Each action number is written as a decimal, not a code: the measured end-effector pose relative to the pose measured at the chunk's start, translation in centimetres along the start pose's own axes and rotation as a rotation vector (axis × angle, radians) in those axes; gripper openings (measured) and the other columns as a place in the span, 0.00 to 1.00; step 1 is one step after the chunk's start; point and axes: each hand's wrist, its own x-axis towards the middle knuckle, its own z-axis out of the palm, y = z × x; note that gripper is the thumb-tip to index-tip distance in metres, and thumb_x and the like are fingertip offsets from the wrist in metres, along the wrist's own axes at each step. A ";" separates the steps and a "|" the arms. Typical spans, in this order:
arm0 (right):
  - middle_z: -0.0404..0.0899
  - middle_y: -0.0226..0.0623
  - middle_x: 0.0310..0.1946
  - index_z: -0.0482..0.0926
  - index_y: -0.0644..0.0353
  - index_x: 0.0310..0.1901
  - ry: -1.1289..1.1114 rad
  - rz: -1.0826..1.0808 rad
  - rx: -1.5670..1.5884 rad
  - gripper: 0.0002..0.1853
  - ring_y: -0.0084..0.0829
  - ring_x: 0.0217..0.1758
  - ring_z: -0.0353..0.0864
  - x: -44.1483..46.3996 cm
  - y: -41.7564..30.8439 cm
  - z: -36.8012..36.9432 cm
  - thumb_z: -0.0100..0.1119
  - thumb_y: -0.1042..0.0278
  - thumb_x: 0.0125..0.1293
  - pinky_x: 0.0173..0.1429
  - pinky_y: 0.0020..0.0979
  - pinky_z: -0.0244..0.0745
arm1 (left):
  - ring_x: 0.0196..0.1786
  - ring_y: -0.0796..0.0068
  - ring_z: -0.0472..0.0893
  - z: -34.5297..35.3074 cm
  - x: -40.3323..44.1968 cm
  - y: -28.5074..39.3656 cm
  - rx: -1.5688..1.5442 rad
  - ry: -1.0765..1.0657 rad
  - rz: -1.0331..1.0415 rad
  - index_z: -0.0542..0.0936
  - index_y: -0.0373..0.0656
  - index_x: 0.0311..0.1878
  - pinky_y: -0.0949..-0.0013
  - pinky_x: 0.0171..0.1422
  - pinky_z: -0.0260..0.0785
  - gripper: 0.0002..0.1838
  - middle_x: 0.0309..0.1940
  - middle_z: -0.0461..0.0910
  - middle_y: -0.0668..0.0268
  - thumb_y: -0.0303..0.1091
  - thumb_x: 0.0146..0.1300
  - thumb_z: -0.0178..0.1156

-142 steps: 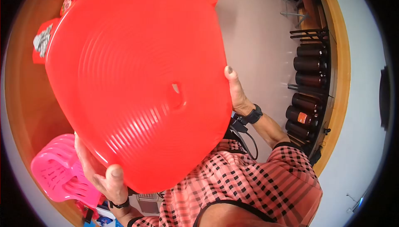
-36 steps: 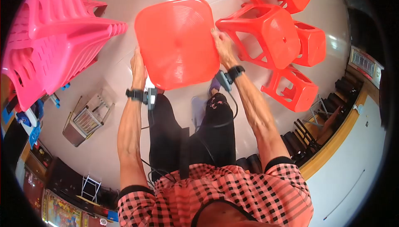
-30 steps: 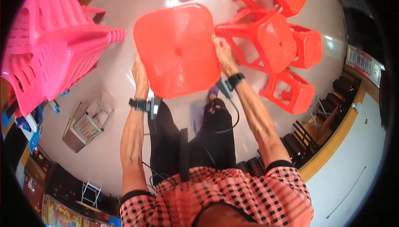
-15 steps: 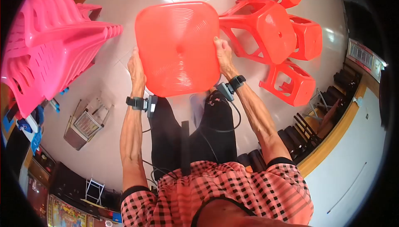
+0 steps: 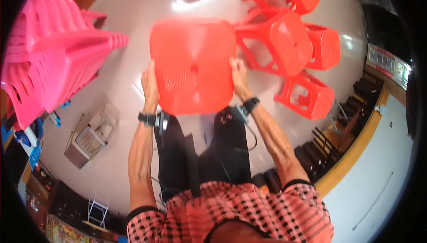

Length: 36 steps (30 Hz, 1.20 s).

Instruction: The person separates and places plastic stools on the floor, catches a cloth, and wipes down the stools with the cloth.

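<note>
A red plastic stool (image 5: 193, 67) is held in front of my legs, its square ridged seat facing up with a small hole in the middle. My left hand (image 5: 150, 83) grips its left edge, and my right hand (image 5: 240, 77) grips the right edge. Both sets of fingers curl under the rim, partly hidden. The stool's legs are out of sight beneath the seat. Just right of my right hand stands a red stool (image 5: 291, 43), tilted in this view. Blur softens the held seat's outline.
Several more red stools (image 5: 313, 96) stand at the right. Stacked pink plastic chairs (image 5: 58, 52) fill the left side. A folded chair (image 5: 91, 138) lies on the tiled floor at lower left. Dark rolled items (image 5: 311, 154) line a wooden ledge (image 5: 351, 163) on the right.
The held stool has shifted slightly down in view, closer to my body, with both hands still on its edges. The other stools appear shifted a little as the view moved.
</note>
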 end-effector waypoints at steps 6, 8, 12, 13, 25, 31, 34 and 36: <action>0.76 0.32 0.37 0.72 0.64 0.47 -0.032 0.060 0.167 0.29 0.21 0.39 0.72 -2.4 0.3 0.2 0.61 0.41 0.65 0.46 0.28 0.73 | 0.44 0.55 0.74 -1.8 2.3 -3.5 0.146 -0.167 0.036 0.76 0.25 0.42 0.54 0.53 0.64 0.32 0.38 0.79 0.46 0.54 0.71 0.44; 0.76 0.32 0.37 0.72 0.65 0.49 -0.061 0.084 0.127 0.29 0.20 0.40 0.72 -1.8 0.8 -0.4 0.61 0.41 0.65 0.46 0.27 0.73 | 0.43 0.56 0.74 -1.3 2.9 -3.9 0.207 -0.188 0.059 0.77 0.25 0.40 0.54 0.53 0.65 0.32 0.37 0.79 0.46 0.54 0.71 0.44; 0.75 0.32 0.38 0.72 0.65 0.51 -0.088 0.099 0.111 0.30 0.20 0.41 0.72 -1.8 1.1 -0.9 0.62 0.43 0.65 0.47 0.26 0.72 | 0.43 0.56 0.72 -0.7 1.9 -3.0 0.110 -0.236 -0.037 0.77 0.27 0.39 0.54 0.53 0.64 0.30 0.37 0.77 0.47 0.53 0.71 0.45; 0.75 0.33 0.39 0.72 0.66 0.51 -0.099 0.101 0.070 0.29 0.21 0.41 0.73 -1.8 1.2 -1.0 0.62 0.44 0.65 0.48 0.27 0.72 | 0.44 0.56 0.72 -0.7 2.1 -3.6 0.139 -0.210 -0.037 0.76 0.28 0.40 0.55 0.53 0.64 0.30 0.37 0.76 0.48 0.53 0.71 0.45; 0.70 0.50 0.49 0.70 0.64 0.55 0.168 -0.659 -0.682 0.23 0.48 0.54 0.71 -1.1 -4.9 2.6 0.62 0.61 0.63 0.57 0.47 0.67 | 0.39 0.66 0.72 -12.2 -0.2 -14.5 0.081 0.160 -0.246 0.76 0.38 0.43 0.63 0.44 0.66 0.24 0.35 0.73 0.59 0.54 0.70 0.49; 0.77 0.50 0.51 0.78 0.60 0.54 -0.131 -0.751 -1.029 0.25 0.54 0.58 0.72 7.5 -10.6 7.9 0.53 0.46 0.68 0.58 0.51 0.67 | 0.69 0.39 0.60 -8.4 -9.0 -19.1 -0.680 -0.004 -0.812 0.48 0.27 0.73 0.43 0.74 0.51 0.63 0.67 0.57 0.35 0.81 0.55 0.45; 0.80 0.53 0.51 0.80 0.62 0.53 -0.402 -0.554 -1.090 0.33 0.56 0.58 0.74 10.3 -12.7 9.9 0.46 0.36 0.68 0.60 0.48 0.68 | 0.65 0.46 0.65 -3.9 -11.1 -15.1 -0.848 -0.070 -0.822 0.62 0.35 0.67 0.45 0.72 0.53 0.56 0.62 0.65 0.47 0.82 0.54 0.43; 0.79 0.57 0.52 0.78 0.68 0.53 -0.522 -0.418 -1.124 0.42 0.56 0.59 0.75 11.2 -13.8 10.5 0.40 0.29 0.68 0.62 0.44 0.68 | 0.64 0.50 0.67 -2.8 -11.7 -14.6 -0.867 -0.097 -0.744 0.63 0.37 0.67 0.46 0.71 0.54 0.55 0.61 0.66 0.49 0.81 0.55 0.43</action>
